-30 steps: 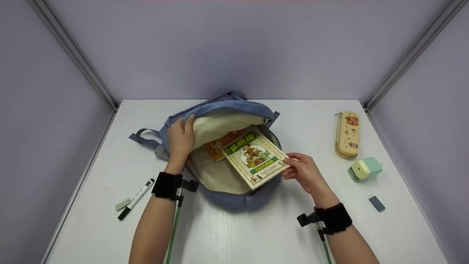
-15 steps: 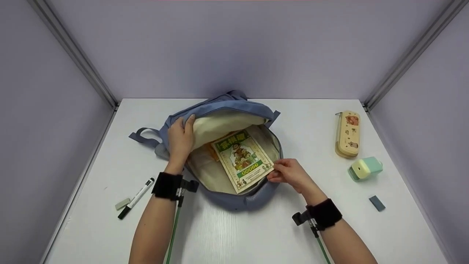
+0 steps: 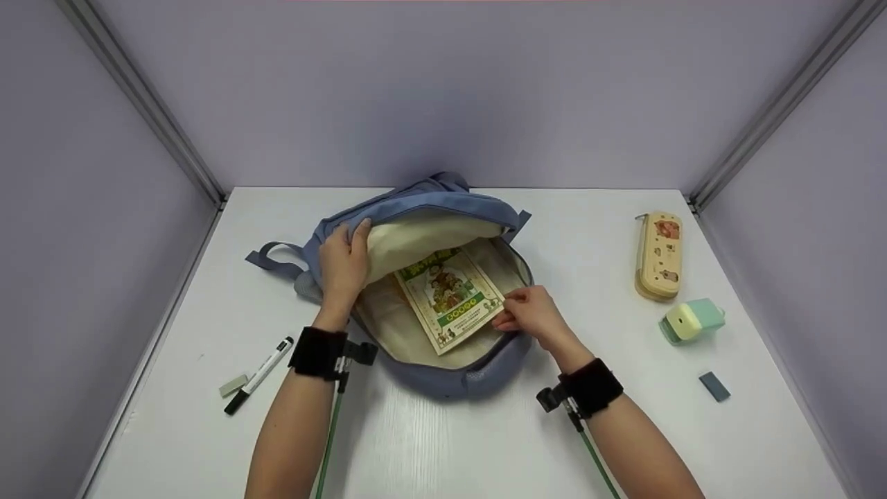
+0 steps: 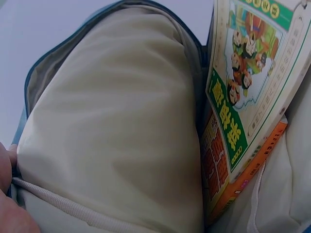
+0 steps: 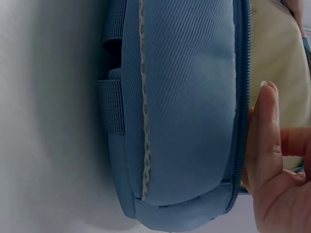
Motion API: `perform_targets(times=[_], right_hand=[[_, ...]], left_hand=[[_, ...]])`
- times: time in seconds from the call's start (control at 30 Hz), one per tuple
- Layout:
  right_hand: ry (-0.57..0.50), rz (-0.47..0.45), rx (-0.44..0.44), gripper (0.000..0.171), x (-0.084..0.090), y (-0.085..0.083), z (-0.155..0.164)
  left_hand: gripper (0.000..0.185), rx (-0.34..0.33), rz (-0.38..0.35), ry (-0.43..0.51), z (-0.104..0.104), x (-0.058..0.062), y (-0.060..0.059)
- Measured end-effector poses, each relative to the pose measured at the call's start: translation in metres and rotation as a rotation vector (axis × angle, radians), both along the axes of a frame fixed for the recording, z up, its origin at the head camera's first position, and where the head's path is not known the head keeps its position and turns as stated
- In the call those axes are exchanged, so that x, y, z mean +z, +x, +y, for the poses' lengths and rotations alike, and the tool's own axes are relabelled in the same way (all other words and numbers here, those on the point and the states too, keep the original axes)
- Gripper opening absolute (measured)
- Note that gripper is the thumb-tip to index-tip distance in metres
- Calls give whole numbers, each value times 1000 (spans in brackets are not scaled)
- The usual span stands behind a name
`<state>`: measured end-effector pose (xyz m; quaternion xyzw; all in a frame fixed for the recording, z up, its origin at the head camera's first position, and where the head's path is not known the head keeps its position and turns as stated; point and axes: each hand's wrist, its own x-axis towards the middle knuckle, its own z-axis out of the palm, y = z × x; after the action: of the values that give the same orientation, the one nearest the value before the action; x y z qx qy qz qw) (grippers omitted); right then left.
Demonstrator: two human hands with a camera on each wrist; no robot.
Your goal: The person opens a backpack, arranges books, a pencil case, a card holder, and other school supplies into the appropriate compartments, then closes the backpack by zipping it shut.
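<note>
Here my left hand [image 3: 343, 267] grips the bag [image 3: 443, 374] flap, lifting it so the mouth gapes. My right hand [image 3: 530, 315] pinches the book's [image 3: 449, 294] near corner, sliding it flat inside, atop an orange book [image 4: 228, 187] beneath the flap.

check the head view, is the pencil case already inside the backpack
No, the pencil case lies on the table to the right of the backpack, well apart from it.
</note>
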<state>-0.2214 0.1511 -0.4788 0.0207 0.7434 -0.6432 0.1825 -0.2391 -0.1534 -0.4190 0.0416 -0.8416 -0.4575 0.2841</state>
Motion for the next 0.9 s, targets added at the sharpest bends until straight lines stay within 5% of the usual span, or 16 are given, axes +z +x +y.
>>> perform_targets(times=[0.37, 0.6, 0.9], right_hand=[[-54, -120, -38, 38, -3, -22, -18], [-188, -166, -96, 37, -9, -31, -27], [-250, -128, 141, 50, -10, -24, -23]], left_hand=[[45, 21, -3, 1, 1, -1, 0], [44, 21, -16, -8, 2, -2, 1], [46, -24, -2, 20, 2, -3, 3]])
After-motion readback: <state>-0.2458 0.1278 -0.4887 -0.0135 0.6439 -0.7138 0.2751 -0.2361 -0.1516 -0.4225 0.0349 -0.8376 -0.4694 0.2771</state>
